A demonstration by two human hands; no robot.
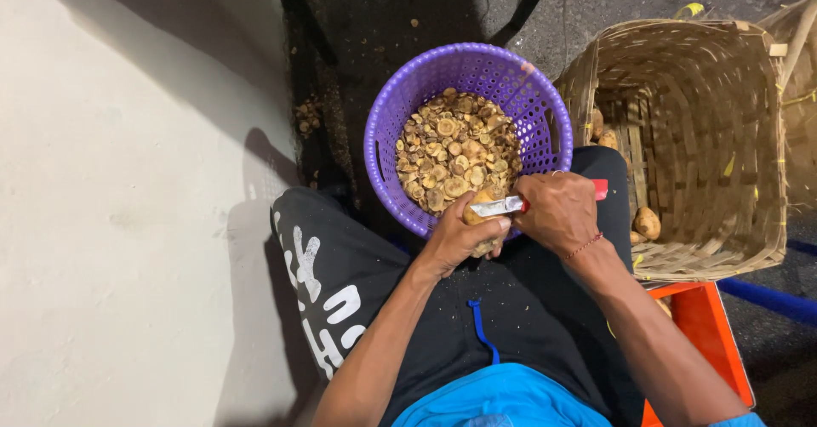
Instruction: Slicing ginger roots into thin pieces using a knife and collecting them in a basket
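Note:
My left hand [459,238] grips a small tan round fruit [479,197] at the near rim of a purple perforated plastic basket [387,112]. My right hand [559,212] holds a knife with a red handle [600,189]; its steel blade [498,207] lies across the fruit. The purple basket is about half full of cut tan slices [455,155] with dark centres. Both hands work over my lap, just above the basket's edge.
A large woven bamboo basket [757,138] lies on its side to the right, with a few whole tan fruits [647,221] inside. An orange crate [711,325] sits by my right elbow. A pale wall [128,180] runs along the left; dark ground lies beyond.

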